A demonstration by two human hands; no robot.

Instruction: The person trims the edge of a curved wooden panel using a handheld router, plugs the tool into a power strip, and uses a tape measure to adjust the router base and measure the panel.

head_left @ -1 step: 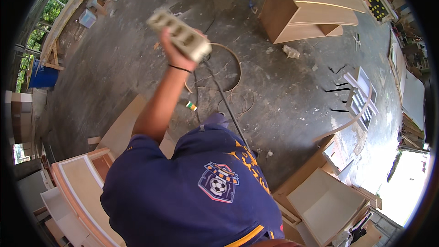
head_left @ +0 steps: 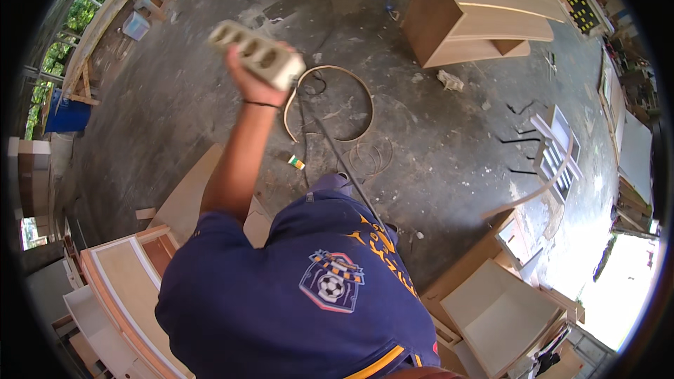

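Note:
My left hand is closed round a beige power strip with several sockets along its upper face. It is held up over the floor at arm's length, tilted, and looks slightly blurred. A dark cable runs from near its close end down past my body. My right hand is out of view. On the floor beyond the cable lies a curved strip of edge banding, bent almost into a ring. A small green, white and yellow container lies nearer my feet.
A wooden cabinet lies at the far right. White-and-grey furniture with black legs stands right, a long curved strip beside it. Panels and a pale box are near right; a framed wooden unit is near left.
My left hand has moved a little to the left with the power strip. More of the curved edge banding now shows beside it.

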